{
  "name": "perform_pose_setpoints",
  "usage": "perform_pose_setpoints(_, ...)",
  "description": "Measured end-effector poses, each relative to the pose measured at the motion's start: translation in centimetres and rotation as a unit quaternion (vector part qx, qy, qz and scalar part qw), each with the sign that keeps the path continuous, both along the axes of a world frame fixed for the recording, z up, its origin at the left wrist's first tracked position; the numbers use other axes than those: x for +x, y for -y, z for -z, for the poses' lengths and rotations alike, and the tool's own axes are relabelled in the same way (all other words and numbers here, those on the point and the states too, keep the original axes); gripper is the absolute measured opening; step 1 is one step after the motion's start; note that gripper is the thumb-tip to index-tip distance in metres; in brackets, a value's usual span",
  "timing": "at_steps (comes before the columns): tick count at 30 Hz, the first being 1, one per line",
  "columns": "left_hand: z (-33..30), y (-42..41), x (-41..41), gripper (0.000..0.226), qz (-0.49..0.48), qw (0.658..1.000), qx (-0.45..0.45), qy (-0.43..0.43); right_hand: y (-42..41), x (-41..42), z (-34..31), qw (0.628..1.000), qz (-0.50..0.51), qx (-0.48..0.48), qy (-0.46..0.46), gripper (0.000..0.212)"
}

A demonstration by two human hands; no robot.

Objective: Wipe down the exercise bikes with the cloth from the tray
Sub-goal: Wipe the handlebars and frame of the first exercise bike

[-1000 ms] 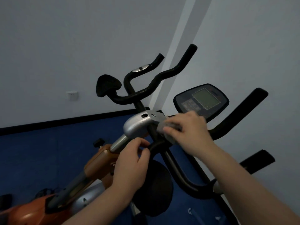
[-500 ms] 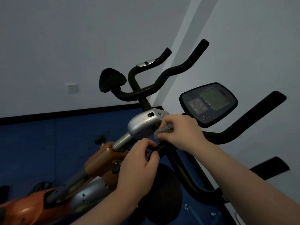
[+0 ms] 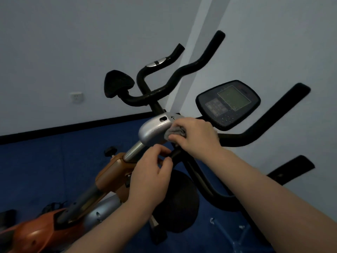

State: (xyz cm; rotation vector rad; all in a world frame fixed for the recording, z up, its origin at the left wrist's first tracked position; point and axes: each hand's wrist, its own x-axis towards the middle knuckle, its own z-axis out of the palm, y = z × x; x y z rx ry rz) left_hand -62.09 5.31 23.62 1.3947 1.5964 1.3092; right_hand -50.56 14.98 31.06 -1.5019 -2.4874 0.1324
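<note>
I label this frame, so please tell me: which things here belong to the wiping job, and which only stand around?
Job: cloth, right hand, left hand, silver cover, handlebar.
Around: console, wall socket, seat.

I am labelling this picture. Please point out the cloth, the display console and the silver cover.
cloth (image 3: pixel 176 132): head view, on its grey folds.
display console (image 3: pixel 228 104): head view, on its dark panel.
silver cover (image 3: pixel 154 131): head view, on its rounded side.

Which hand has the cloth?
The right hand grips the grey cloth, pressed against the silver cover. The left hand holds only the black bar below.
</note>
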Motion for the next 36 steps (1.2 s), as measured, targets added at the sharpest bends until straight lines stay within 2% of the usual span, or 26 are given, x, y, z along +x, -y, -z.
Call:
perform_pose_setpoints(2,0.0,0.0,0.1,0.017,-0.006,1.0,0.004,-0.001,0.8,0.9,-0.4,0.999,-0.033,-0.028,-0.017,0.018)
perform_pose_setpoints(4,0.0,0.1,0.1,0.017,-0.016,1.0,0.011,0.0,1.9,2.4,-1.8,0.99,-0.063,-0.074,-0.105,0.016)
perform_pose_setpoints(7,0.2,0.3,0.4,0.015,-0.043,0.998,0.045,0.006,4.8,5.5,-2.4,0.982,-0.02,-0.026,-0.186,0.013)
perform_pose_setpoints(10,0.1,0.8,0.8,0.014,-0.055,0.993,0.098,-0.044,9.6,7.7,0.3,0.985,0.108,-0.05,-0.124,0.018)
perform_pose_setpoints(12,0.0,0.8,1.0,0.015,-0.061,0.988,0.116,-0.085,11.1,7.1,2.2,0.984,0.154,-0.042,-0.086,0.021)
perform_pose_setpoints(17,0.0,0.7,1.1,0.017,-0.086,0.983,0.122,-0.105,7.2,3.6,1.9,0.979,0.167,-0.056,-0.1,0.03)
perform_pose_setpoints(21,0.1,0.9,1.2,0.018,-0.091,0.981,0.121,-0.118,10.2,5.3,2.6,0.99,0.126,-0.014,-0.059,0.018)
perform_pose_setpoints(23,0.1,0.8,1.1,0.018,-0.097,0.979,0.127,-0.124,9.9,5.7,2.5,0.989,0.127,-0.021,-0.078,0.018)
perform_pose_setpoints(27,-0.1,1.1,1.2,0.018,-0.099,0.979,0.123,-0.132,7.5,4.7,1.9,0.968,0.147,-0.102,-0.174,0.026)
perform_pose_setpoints(29,-0.4,1.8,1.7,0.018,-0.081,0.976,0.133,-0.149,9.3,5.8,2.1,0.983,0.11,-0.058,-0.138,0.023)
perform_pose_setpoints(31,-0.8,2.5,2.5,0.016,-0.054,0.965,0.145,-0.212,11.7,7.7,2.4,0.994,0.054,-0.008,-0.099,0.024)
perform_pose_setpoints(33,-1.5,2.5,3.2,0.014,-0.031,0.95,0.156,-0.269,12.4,9.2,2.9,0.994,0.005,0.024,-0.104,0.023)
perform_pose_setpoints(36,-3.0,1.5,4.4,0.017,0.079,0.94,0.187,-0.273,12.8,9.7,4.2,0.99,-0.039,0.109,-0.086,0.021)
